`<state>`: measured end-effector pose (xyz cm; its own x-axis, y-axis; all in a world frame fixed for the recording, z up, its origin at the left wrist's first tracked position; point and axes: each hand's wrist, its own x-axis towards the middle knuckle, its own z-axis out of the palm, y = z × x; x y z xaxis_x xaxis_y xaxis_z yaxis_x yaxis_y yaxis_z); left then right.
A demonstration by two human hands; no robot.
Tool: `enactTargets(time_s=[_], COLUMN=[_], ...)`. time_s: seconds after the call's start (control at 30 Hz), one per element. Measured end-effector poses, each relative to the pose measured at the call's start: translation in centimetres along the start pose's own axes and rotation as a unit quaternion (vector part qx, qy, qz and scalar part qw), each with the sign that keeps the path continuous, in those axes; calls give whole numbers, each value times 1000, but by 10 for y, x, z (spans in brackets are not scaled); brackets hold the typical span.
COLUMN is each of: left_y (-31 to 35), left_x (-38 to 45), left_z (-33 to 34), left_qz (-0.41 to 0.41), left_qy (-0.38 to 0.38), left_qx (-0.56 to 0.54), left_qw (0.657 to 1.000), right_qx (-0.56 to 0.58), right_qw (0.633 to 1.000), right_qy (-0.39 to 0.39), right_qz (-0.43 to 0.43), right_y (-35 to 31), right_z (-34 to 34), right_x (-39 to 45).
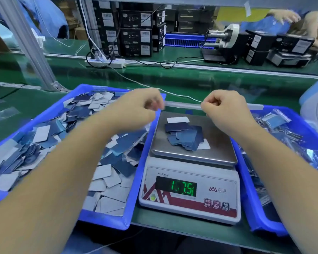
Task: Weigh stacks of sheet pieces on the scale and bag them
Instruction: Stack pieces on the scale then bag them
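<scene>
Both hands, left hand [136,109] and right hand [223,109], pinch a clear bag [182,104] (fingers curled on its ends) above the scale [189,180], where blue pieces [184,134] lie.

Left tray [106,219]: bright blue
Right tray [261,222]: bright blue
Sheet pieces [184,136]: dark blue, mid blue, white
Scale [189,208]: white body, grey steel pan, dark red pattern
Display [176,186]: black with green digits
Bench [154,76]: green
Bag [182,105]: clear
</scene>
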<state>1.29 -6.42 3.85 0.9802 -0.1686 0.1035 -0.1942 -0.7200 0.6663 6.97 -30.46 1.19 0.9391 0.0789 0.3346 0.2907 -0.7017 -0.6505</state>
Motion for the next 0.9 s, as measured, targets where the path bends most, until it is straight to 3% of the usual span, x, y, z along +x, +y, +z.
enactTargets(time_s=[0.17,0.37,0.77,0.9], left_y=[-52,-77,-94,-94], left_x=[-14,-34,-31,-32], left_z=[-38,-44,-37,-41], left_qz=[-178,-250,-216,-254], left_qy=[-128,-220,-145,-143], left_qx=[217,256,216,245], left_qw=[951,907,941,925], right_qx=[-5,-20,-19,-25], right_qw=[999,995,993,991], right_qy=[-29,-63,-82,-95], right_qz=[-45,-74,-85,-88], right_y=[-4,-7,-5,-6], right_z=[3,8,9,9], right_x=[-3,-7,-8,-8])
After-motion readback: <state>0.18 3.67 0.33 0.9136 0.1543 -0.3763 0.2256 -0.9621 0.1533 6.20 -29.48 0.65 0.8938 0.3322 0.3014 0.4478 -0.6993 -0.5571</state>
